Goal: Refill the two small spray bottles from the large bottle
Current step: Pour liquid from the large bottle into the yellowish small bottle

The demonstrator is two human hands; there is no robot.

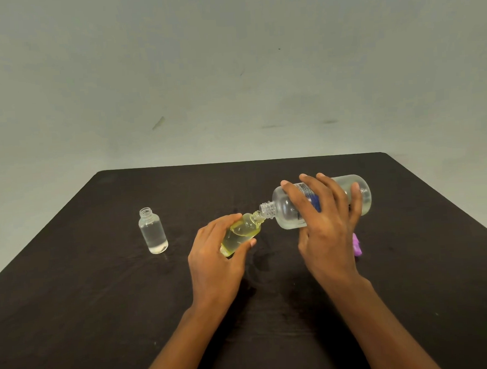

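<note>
Pouring step: right hand (325,230) grips the tipped large bottle (284,213), left hand (212,257) clasps the yellow bottle (239,233); next, keep mouths aligned

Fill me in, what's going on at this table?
A person is refilling. The right hand holds the large bottle tipped nearly sideways, neck at the mouth of the yellowish small bottle, held tilted by the left hand. The clear small bottle stands uncapped on the table, holding liquid.
</note>
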